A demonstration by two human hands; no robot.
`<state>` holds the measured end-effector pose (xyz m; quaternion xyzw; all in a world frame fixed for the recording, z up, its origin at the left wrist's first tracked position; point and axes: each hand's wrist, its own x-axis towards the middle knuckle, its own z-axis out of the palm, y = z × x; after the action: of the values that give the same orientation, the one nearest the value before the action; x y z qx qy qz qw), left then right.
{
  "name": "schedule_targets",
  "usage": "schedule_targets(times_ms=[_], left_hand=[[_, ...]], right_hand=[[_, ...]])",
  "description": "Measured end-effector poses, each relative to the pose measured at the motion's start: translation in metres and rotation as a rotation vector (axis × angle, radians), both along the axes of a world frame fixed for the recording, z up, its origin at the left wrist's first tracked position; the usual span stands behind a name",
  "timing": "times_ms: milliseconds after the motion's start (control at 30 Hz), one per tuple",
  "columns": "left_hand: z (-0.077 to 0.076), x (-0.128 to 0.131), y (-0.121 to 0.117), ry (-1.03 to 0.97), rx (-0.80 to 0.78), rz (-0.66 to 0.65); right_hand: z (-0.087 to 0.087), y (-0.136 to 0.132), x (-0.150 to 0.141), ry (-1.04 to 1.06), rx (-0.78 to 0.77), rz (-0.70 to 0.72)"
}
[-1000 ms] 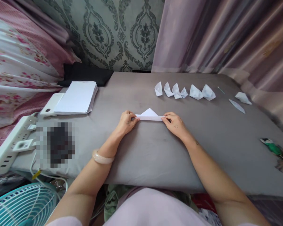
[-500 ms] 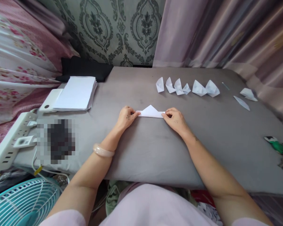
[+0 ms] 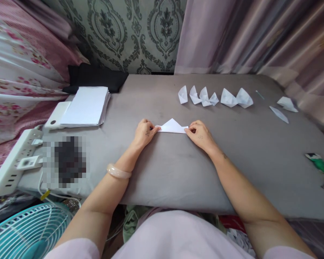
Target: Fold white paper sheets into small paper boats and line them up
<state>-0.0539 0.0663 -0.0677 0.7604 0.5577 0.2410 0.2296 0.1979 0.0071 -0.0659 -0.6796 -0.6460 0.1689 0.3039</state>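
The folded paper point(image 3: 172, 126) is between the left hand point(image 3: 144, 133) and right hand point(image 3: 201, 136), each pinching one end. Its peak is formed, but it is not opened out like the paper shapes point(image 3: 229, 98) beyond; its back layer seems hidden. Grey cloth point(image 3: 167, 172) covers the surface, before patterned wallpaper point(image 3: 136, 27).

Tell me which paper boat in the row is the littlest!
The small paper boat, fourth from the left. It stands lower than the other five in the row.
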Motion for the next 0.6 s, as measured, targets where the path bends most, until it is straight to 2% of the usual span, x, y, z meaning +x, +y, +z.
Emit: schedule_targets(times_ms=[167,333,600], left_hand=[[-0.005,-0.001,0.002,0.036,0.045,-0.029],[-0.008,-0.002,0.001,0.108,0.101,-0.056],[0.002,0.003,-0.008,0.233,0.183,-0.098]], right_hand=[[0.001,0.000,0.002,0.004,-0.025,0.020],[-0.001,-0.001,0.003,-0.064,0.013,0.053],[-0.003,-0.004,0.012,-0.078,0.022,0.059]])
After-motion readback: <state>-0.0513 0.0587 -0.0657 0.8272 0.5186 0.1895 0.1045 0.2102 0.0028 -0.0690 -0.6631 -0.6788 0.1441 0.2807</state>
